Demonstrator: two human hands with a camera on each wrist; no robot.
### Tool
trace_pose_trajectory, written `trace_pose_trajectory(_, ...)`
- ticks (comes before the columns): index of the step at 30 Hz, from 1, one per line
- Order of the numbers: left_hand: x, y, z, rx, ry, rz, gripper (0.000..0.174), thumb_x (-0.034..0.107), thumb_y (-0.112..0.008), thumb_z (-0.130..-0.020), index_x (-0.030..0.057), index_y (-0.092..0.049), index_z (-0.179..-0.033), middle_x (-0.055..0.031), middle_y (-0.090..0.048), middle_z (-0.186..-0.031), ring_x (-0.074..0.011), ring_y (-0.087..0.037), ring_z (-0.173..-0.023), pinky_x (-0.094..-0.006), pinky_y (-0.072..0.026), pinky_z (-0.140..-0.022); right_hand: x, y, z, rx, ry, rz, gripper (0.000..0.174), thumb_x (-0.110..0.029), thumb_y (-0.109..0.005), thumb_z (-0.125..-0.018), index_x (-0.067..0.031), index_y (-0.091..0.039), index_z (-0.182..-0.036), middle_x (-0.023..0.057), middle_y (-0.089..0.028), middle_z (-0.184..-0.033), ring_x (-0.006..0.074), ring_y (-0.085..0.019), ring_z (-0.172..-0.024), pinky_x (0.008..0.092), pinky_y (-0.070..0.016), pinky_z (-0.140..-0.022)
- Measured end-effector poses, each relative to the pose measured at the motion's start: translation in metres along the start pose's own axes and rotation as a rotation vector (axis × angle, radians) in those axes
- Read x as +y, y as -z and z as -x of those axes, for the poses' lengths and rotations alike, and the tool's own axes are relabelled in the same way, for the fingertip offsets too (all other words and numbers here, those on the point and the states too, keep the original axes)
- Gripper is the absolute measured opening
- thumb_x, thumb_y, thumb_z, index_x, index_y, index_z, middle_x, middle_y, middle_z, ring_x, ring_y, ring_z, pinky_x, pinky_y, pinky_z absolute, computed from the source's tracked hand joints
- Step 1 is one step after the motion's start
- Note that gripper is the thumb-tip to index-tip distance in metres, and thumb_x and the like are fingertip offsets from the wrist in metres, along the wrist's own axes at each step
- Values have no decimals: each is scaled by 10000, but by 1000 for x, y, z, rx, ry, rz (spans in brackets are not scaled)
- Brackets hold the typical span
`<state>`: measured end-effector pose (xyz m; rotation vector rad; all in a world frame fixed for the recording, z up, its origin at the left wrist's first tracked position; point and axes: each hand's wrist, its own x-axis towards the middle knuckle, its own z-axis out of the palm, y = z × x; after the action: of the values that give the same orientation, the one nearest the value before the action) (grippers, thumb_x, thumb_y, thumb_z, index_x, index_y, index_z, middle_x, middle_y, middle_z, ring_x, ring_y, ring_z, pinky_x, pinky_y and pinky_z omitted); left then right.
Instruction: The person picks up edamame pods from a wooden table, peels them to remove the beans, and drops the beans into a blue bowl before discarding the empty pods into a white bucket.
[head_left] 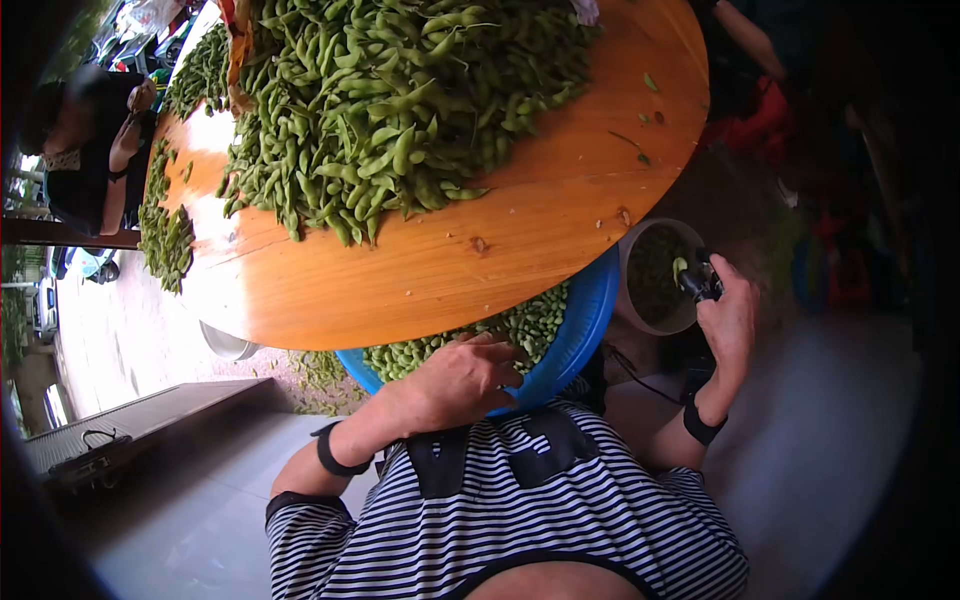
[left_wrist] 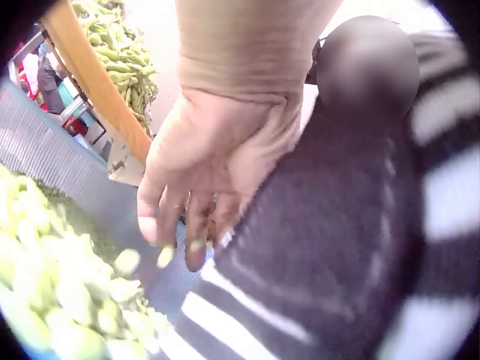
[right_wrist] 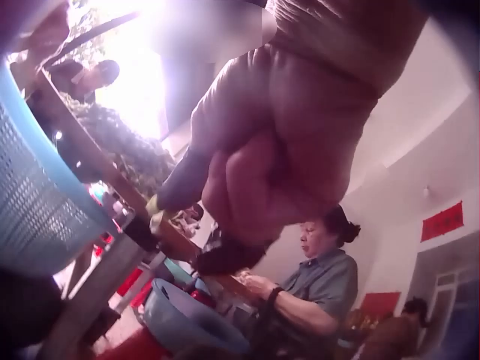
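Observation:
My left hand hangs over a blue basket in my lap. Shelled green beans fill the basket. In the left wrist view, the fingers of that hand hang loosely, with a bean right at the fingertips. To the right, my right hand pinches a green pod over a pale bucket. Black covers sit on its thumb and finger. Husks lie inside the bucket. The right wrist view shows its fingers curled.
A round wooden table overhangs the basket and bears a large heap of pods. Smaller pod piles lie along its left edge. One person is across the table; another sits by a blue basin.

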<state>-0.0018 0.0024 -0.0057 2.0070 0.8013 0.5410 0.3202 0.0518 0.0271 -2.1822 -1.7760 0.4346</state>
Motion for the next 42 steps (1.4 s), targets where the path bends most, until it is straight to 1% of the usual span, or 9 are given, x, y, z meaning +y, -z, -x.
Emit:
trace_pose_trajectory(3,11,43,-14,31,-9,-77,175,-70,-617,-743,16,-658,-890,-112,-672,-904,-280,-666,-820,-343,-556,-703,19,-10,-1,129,62,-170,433,86,-514,-666,72,-610,-1088,230,-650,-1013,365,-641,-942,366,-483,-854)
trace_pose_trajectory(6,-14,70,-38,441,65,-398,218,-84,-581,-764,19,-664,-937,-115,-633,-794,-293,-636,-711,-368,-518,-595,5,-17,-6,195,105,-265,431,91,-497,-665,75,-605,-1082,227,-643,-1041,357,-639,-962,356,-482,-870)
trace_pose_trajectory(15,-36,82,-61,359,136,-959,172,26,-576,-703,36,-595,-874,-127,-518,-952,-272,-577,-878,-369,-518,-670,-53,-28,-2,103,351,-477,403,100,-541,-662,59,-611,-1057,178,-652,-942,286,-641,-855,308,-487,-794)
trace_pose_trajectory(19,-7,76,-55,477,103,-442,139,15,-628,-769,35,-602,-904,-132,-526,-949,-306,-600,-815,-404,-497,-672,-63,-44,4,-101,424,-761,441,103,-474,-657,75,-580,-1084,148,-628,-905,254,-622,-786,276,-477,-763)
trace_pose_trajectory(21,9,71,-51,418,212,-344,120,43,-658,-827,33,-598,-931,-85,-555,-838,-237,-610,-704,-352,-489,-622,-79,-45,13,-279,290,-926,443,104,-454,-694,71,-577,-1119,93,-618,-878,143,-588,-668,239,-484,-632)
trace_pose_trajectory(24,16,55,-46,445,395,555,125,96,-682,-874,15,-598,-920,30,-545,-677,-38,-482,-581,-220,-406,-511,-100,-52,19,-350,320,-1057,429,109,-452,-715,65,-583,-1120,64,-587,-852,104,-575,-641,221,-466,-572)
trace_pose_trajectory(27,10,46,-39,414,444,897,128,121,-675,-893,13,-609,-911,36,-547,-679,-31,-473,-548,-199,-372,-473,-110,-53,20,-400,356,-1053,367,91,-521,-732,75,-579,-1094,48,-576,-846,77,-549,-639,212,-446,-564)
trace_pose_trajectory(38,1,15,-38,713,283,677,140,140,-650,-917,10,-603,-895,-14,-632,-741,-28,-490,-547,-188,-370,-458,-111,-59,18,-545,246,-1186,260,76,-515,-763,87,-596,-1010,13,-526,-765,45,-491,-602,198,-395,-506)
trace_pose_trajectory(42,-3,15,-33,540,462,1221,162,178,-636,-927,44,-593,-846,-12,-594,-694,-44,-458,-498,-193,-328,-424,-94,-70,10,-796,211,-1510,264,39,-422,-830,73,-606,-1016,11,-501,-712,38,-429,-536,191,-331,-439)
